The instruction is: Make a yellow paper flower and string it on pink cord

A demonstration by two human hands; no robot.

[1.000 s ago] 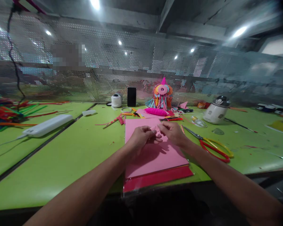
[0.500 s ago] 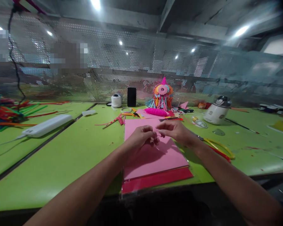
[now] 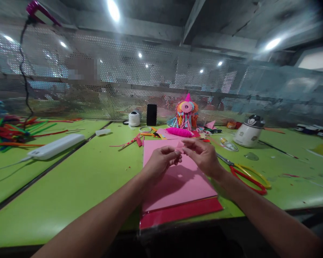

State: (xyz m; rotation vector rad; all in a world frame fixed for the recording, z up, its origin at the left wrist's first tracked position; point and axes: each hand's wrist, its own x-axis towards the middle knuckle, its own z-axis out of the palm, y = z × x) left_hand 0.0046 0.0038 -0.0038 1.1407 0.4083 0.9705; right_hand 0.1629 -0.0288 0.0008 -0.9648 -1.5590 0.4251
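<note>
A small piece of pink paper (image 3: 179, 146) is pinched between my two hands, above a stack of coloured paper. My left hand (image 3: 165, 159) closes thumb and finger on its lower left side. From the right, my right hand (image 3: 201, 154) grips the paper with thumb and fingertips. Below both hands lies the pink sheet (image 3: 164, 197) on top of the stack, with a red sheet (image 3: 183, 214) showing at the near edge. Part of the small piece is hidden by my fingers.
Scissors (image 3: 242, 173) with red and yellow handles lie to the right. Behind the paper are a bright pink yarn bundle (image 3: 179, 132) and a tasselled paper ornament (image 3: 187, 109). A phone (image 3: 151, 114), thread spool (image 3: 134, 119), white pot (image 3: 249, 132) and power strip (image 3: 56, 146) surround the workspace.
The small pink paper shows more clearly between my fingers, and my right hand has turned and opened slightly around it. The whole view has shifted a little, with the table lower in it.
</note>
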